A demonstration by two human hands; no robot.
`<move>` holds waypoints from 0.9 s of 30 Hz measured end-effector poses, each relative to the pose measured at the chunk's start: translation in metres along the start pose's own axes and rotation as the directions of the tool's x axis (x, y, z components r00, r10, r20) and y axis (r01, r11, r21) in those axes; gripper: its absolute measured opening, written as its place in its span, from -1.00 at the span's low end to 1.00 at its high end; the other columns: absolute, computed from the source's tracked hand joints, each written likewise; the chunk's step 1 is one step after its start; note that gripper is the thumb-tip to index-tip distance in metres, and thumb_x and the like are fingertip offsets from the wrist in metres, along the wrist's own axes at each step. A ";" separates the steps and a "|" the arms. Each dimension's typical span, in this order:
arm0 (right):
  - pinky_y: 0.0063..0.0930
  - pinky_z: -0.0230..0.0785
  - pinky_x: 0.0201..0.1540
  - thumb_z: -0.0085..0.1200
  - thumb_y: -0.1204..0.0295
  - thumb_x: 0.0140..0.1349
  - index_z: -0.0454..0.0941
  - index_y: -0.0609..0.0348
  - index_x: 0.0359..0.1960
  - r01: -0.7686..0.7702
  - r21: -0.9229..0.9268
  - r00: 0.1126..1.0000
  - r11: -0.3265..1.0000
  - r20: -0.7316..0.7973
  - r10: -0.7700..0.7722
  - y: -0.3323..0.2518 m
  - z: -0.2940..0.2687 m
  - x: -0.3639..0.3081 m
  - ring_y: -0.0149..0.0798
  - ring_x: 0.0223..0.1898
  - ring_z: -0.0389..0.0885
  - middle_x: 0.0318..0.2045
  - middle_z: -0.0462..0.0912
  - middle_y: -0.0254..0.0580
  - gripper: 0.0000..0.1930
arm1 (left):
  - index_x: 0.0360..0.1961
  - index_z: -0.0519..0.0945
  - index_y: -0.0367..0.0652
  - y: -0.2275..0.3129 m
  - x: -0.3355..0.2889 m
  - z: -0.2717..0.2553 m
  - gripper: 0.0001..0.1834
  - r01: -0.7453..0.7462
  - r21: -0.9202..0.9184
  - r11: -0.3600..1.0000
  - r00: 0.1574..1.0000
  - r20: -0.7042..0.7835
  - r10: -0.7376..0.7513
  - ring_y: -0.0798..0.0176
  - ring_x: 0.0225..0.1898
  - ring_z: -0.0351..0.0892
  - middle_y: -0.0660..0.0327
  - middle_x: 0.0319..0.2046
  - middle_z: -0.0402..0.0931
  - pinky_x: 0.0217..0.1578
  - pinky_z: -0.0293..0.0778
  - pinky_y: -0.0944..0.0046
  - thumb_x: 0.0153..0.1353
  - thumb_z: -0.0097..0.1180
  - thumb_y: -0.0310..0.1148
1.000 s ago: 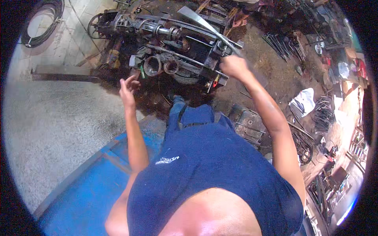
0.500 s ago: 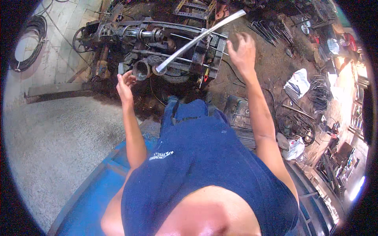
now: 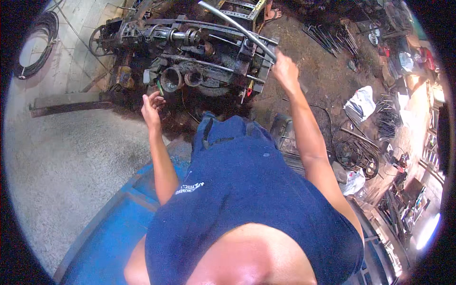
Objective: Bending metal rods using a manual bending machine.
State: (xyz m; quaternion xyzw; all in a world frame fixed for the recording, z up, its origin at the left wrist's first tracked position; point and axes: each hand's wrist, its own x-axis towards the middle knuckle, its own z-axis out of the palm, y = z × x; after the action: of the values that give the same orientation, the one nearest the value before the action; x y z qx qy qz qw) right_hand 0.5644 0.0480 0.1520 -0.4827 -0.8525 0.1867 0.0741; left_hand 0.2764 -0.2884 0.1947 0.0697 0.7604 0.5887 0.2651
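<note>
A long silver metal bar [image 3: 232, 24] slants above the dark, greasy machine [image 3: 190, 52], its upper end out to the left. My right hand [image 3: 286, 72] is closed around the bar's lower right end, by the machine's right edge. My left hand [image 3: 152, 108] hangs just in front of the machine with fingers loosely bent and nothing visible in it. Close to its fingertips are a small grey box [image 3: 150, 76] and a round metal cup [image 3: 171, 79]. Where the bar meets the machine is hard to make out.
A coiled black cable [image 3: 40, 45] lies on pale tiles at the far left. Several dark rods [image 3: 332, 40] are on the ground to the right, near a white bag [image 3: 360, 103] and a tangled coil [image 3: 356, 152]. Someone's bare foot [image 3: 272, 13] shows at the top.
The bar has swung round, its slant reversed, with its upper end now at the left. My right hand, open before, has closed on it. My left hand has dropped slightly.
</note>
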 end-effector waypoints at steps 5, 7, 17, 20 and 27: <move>-0.01 0.28 -0.14 0.09 0.46 -0.02 0.48 0.12 -0.10 0.197 -0.174 0.900 0.965 -0.359 -0.248 -0.011 -0.025 0.015 0.04 -0.18 0.53 -0.28 0.56 0.01 -0.64 | -0.06 0.55 -0.24 -0.006 -0.005 -0.008 -0.38 0.022 0.062 0.998 0.999 -0.036 -0.019 0.35 -0.33 0.51 0.24 -0.35 0.55 -0.26 0.39 0.35 0.44 -0.44 0.05; -0.06 0.22 -0.01 0.10 0.50 0.00 0.46 0.14 -0.10 0.375 -0.083 0.787 0.923 -0.498 -0.365 -0.023 -0.015 0.000 0.03 -0.01 0.41 -0.14 0.49 0.02 -0.65 | -0.06 0.54 -0.25 -0.015 -0.006 -0.015 -0.39 0.043 -0.017 0.999 0.998 -0.052 -0.044 0.34 -0.35 0.51 0.24 -0.36 0.54 -0.29 0.40 0.34 0.43 -0.43 0.05; 0.03 0.17 0.09 0.14 0.33 -0.01 0.55 0.10 -0.11 0.162 -0.017 0.983 0.987 -0.084 -0.163 0.003 0.112 0.048 -0.03 0.04 0.46 -0.04 0.55 -0.06 -0.64 | -0.03 0.53 -0.28 -0.011 -0.021 -0.014 -0.39 0.036 0.088 0.995 0.998 -0.053 -0.032 0.35 -0.35 0.53 0.24 -0.37 0.54 -0.30 0.41 0.37 0.42 -0.36 0.06; 0.08 0.18 0.09 0.14 0.35 -0.02 0.54 0.11 -0.17 0.165 -0.101 0.983 0.981 0.102 -0.155 0.001 0.121 0.063 0.00 0.05 0.46 -0.05 0.55 -0.06 -0.68 | -0.04 0.54 -0.28 -0.015 -0.027 -0.018 -0.39 0.025 0.098 0.995 0.997 -0.068 -0.018 0.35 -0.34 0.53 0.24 -0.37 0.55 -0.30 0.41 0.37 0.41 -0.35 0.06; 0.20 0.18 0.04 0.13 0.45 -0.04 0.56 0.12 -0.29 0.157 -0.129 0.987 0.979 0.040 -0.153 0.010 0.134 0.076 0.02 -0.10 0.57 -0.26 0.63 -0.02 -0.78 | -0.04 0.54 -0.28 -0.027 -0.038 -0.022 -0.39 0.060 0.108 0.992 0.990 -0.133 -0.045 0.35 -0.35 0.54 0.22 -0.39 0.54 -0.29 0.44 0.36 0.42 -0.36 0.06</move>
State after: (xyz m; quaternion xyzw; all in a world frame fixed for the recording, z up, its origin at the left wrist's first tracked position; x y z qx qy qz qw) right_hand 0.4919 0.0843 0.0210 -0.4159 -0.8989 0.1311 0.0435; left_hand 0.3034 -0.3309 0.1857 0.0258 0.8093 0.5415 0.2262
